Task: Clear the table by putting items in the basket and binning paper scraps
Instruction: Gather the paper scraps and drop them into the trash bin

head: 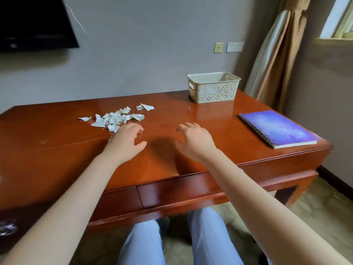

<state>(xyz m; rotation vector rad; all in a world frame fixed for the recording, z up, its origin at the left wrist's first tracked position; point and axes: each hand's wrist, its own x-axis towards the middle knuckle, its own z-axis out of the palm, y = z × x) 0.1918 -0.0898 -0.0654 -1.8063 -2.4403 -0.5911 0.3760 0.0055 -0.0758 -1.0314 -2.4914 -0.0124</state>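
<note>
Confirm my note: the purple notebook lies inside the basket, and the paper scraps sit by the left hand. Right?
No. The head view shows the notebook lying on the right end of the table, apart from the basket, not inside it. The paper scraps do sit by the left hand.

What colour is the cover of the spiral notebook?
The notebook cover is purple-blue, seen in the head view.

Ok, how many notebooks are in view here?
1: a purple spiral notebook lies flat near the table's right front corner, nearer than the basket. The basket's bottom is hidden, so it could hold another.
</note>
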